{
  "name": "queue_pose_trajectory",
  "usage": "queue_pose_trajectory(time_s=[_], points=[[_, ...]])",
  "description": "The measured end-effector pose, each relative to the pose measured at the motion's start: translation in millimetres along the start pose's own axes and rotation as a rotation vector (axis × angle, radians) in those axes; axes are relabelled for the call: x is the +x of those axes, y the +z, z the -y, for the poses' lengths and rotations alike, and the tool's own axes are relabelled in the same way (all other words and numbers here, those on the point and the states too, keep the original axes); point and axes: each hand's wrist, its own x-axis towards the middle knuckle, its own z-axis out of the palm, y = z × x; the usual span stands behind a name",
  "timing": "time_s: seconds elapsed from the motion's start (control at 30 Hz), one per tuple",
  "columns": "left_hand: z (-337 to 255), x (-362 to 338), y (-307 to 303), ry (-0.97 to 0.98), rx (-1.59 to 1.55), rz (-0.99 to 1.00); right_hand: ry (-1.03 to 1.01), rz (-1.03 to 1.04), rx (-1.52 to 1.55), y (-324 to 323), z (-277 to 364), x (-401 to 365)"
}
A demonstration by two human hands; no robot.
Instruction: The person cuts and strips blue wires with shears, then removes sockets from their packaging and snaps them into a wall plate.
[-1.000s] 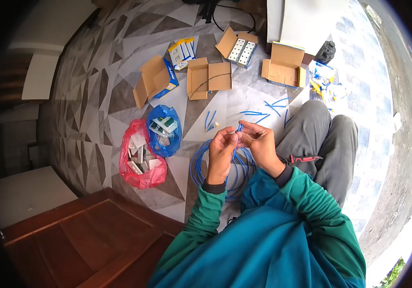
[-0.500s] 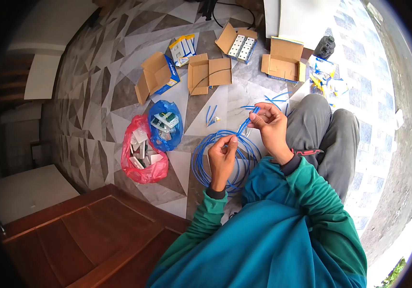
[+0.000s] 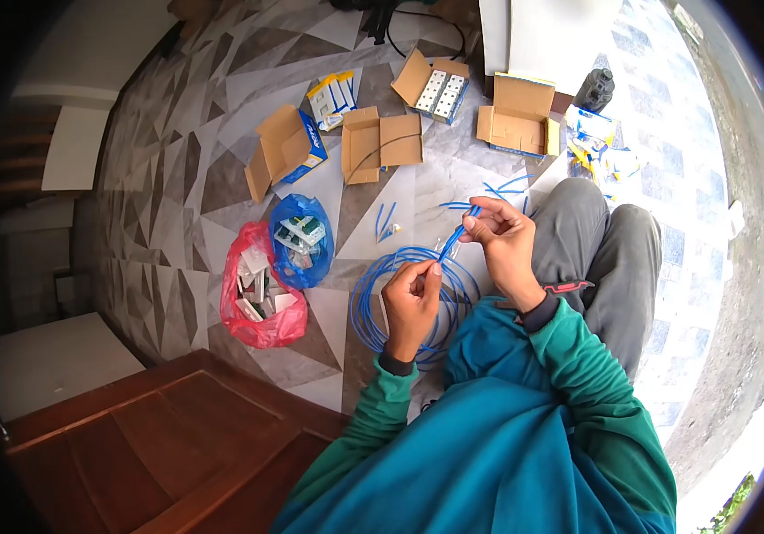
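Note:
My left hand [image 3: 412, 307] pinches a blue cable [image 3: 454, 240] between thumb and fingers. Farther up the same stretch, my right hand [image 3: 508, 254] grips it, also in a pinch. The held stretch runs slanting between both hands and looks like more than one strand close together. Beneath them, a loose coil of blue cable [image 3: 366, 311] lies on the floor, partly hidden by my left hand. Short blue cable pieces [image 3: 508, 188] lie beyond my right hand, with a few others [image 3: 385, 219] left of it.
A red bag [image 3: 262, 332] and a blue bag [image 3: 304, 272] hold white electrical parts. Beyond are open cardboard boxes [image 3: 382, 147], a box of white sockets [image 3: 440, 92], a black bottle [image 3: 595, 91] and torn packaging [image 3: 602, 147]. A brown wooden door [image 3: 168, 436] stands at lower left.
Both hands keep their pinch on the cable, with only slight finger movement. The strands between them lie closer together. The whole view has shifted a little.

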Motion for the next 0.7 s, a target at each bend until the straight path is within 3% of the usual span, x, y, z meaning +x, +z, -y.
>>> queue_pose_trajectory(time_s=[0.23,0.3,0.33,0.4,0.47,0.5,0.57,0.7], points=[[7,4,7,0.109,0.080,-0.086,-0.019,0.046,-0.081,-4,4,5],[11,8,8,0.139,0.087,-0.102,-0.050,0.043,-0.444,-10,16,7],[12,8,9,0.139,0.086,-0.100,-0.051,0.040,-0.445,-19,25,2],[16,11,10,0.111,-0.015,-0.133,-0.388,0.111,-1.261,-50,47,-19],[14,11,9,0.109,-0.002,-0.124,-0.438,0.160,-1.644,-74,70,-49],[14,11,8,0.112,0.015,-0.109,-0.435,0.169,-1.646,-85,74,-66],[15,11,7,0.093,0.045,-0.088,-0.177,0.404,-1.792,-102,80,-94],[12,10,13,0.037,-0.046,-0.070,-0.073,0.401,-1.773,-99,85,-102]])
